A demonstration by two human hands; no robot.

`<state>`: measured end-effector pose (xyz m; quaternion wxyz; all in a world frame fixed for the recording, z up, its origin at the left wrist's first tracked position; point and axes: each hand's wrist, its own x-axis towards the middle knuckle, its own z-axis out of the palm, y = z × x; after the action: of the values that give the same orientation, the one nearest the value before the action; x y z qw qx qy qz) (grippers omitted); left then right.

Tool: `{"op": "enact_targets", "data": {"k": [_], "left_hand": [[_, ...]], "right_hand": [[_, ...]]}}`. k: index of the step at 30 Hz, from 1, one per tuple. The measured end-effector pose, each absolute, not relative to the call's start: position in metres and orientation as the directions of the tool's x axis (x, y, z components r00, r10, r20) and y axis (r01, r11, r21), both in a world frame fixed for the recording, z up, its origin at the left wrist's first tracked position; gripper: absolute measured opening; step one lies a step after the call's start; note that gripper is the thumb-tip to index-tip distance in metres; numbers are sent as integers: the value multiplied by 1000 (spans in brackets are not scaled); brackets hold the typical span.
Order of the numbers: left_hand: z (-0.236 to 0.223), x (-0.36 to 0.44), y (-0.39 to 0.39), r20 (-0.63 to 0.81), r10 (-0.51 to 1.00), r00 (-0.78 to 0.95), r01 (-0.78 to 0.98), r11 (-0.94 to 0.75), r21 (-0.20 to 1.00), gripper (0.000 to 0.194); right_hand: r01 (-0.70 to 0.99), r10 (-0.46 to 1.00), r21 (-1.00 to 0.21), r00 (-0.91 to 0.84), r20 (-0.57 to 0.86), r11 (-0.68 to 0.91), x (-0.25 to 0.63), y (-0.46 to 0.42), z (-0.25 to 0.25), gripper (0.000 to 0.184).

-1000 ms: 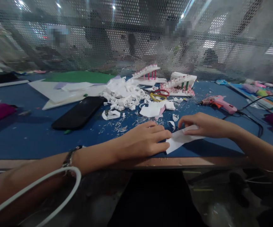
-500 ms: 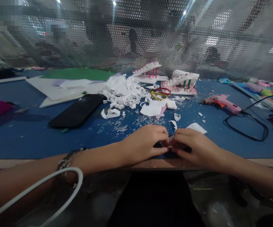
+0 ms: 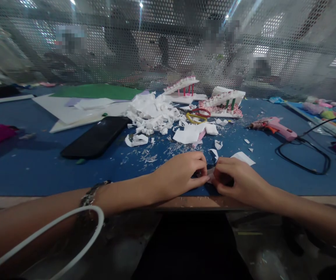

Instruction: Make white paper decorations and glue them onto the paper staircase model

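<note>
Close together at the table's front edge, my left hand [image 3: 187, 174] and my right hand [image 3: 237, 178] pinch a small white piece of paper [image 3: 211, 175] between them. Most of that piece is hidden by the fingers. Part of a white paper strip [image 3: 243, 158] lies just behind my right hand. Beyond the hands are curled paper scraps [image 3: 214, 154], a flat white paper piece [image 3: 187, 134] and a heap of torn white paper [image 3: 153, 112]. Scissors with red and yellow handles [image 3: 197, 116] lie partly among the scraps.
A black phone [image 3: 96, 138] lies on the blue mat [image 3: 33, 171], left of the heap. At right is a pink glue gun [image 3: 275, 127] with its black cord [image 3: 304, 161]. Two small white stair models [image 3: 221, 103] stand behind, before a perforated metal screen [image 3: 144, 58]. A green sheet [image 3: 98, 91] lies back left.
My right hand has moved left and toward me, close to my left hand. The white strip both hands touched earlier now lies partly behind my right hand, and both pinch a small piece.
</note>
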<state>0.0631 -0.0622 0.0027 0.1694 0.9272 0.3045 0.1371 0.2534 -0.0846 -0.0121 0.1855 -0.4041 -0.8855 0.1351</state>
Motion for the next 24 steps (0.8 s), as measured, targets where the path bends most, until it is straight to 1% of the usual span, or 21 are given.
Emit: {"op": "enact_targets", "data": {"k": [5,9,11,16,18,24], "left_hand": [[3,63,-60,137,596,791,512,-767,387,16],[2,63,-58,124,597,793,503,-755,420,15],[1,64,-57,137,593,793,500,-763,410,16],[2,63,-55,163,603,781,541,-784,305,14],[4,62,-55,146,598,788,540,-785,304,14],[12,60,-56,82,583,809,532,-784,320,17]], "right_hand": [[685,787,-399,-584,199,609,252,-85,-11,8],[705,802,-388,-559,211,594,252,-85,-13,18],[702,797,-383,-563,217,600,252,-85,-14,15],[703,804,-395,-553,219,591,252,-85,-12,7],[708,810,-400,-545,215,582,253,-85,-10,8],[661,752,-378,-635,179,648,259,-86,-8,9]]}}
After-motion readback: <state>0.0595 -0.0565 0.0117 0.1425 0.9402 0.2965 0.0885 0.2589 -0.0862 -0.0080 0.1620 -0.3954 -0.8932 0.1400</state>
